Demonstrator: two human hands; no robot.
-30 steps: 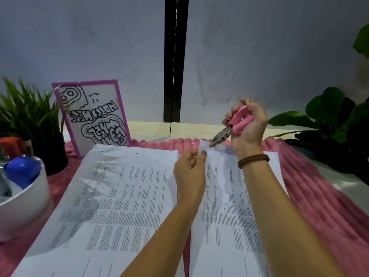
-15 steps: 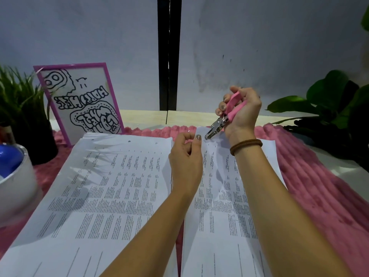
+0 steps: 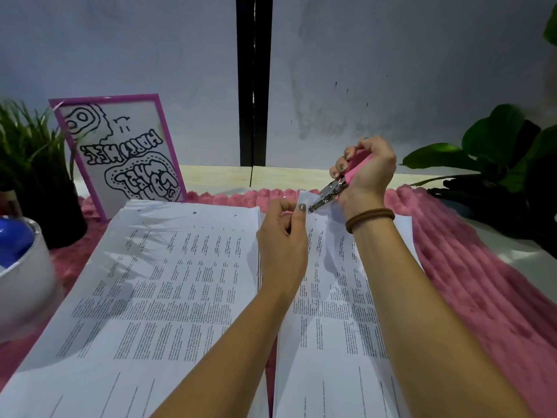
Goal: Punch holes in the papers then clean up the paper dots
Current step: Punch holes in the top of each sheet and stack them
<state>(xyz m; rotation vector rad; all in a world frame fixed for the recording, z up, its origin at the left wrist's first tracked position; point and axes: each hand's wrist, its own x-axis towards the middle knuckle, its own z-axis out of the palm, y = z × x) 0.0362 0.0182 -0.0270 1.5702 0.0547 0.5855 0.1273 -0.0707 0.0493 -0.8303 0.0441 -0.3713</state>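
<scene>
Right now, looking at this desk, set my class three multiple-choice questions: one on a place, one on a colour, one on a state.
1. Where does the framed picture stand?
A) beyond the left stack of papers
B) at the near edge
C) on the far right

2. What colour are the handles of the hole punch?
A) blue
B) pink
C) green

3. What is the left hand doing?
A) lying flat
B) hanging idle
C) pinching the right-hand sheet

Answers:
1 A, it stands past that stack's far left corner.
2 B, pink shows inside the right hand.
3 C, thumb and finger pinch the sheet's top edge.
</scene>
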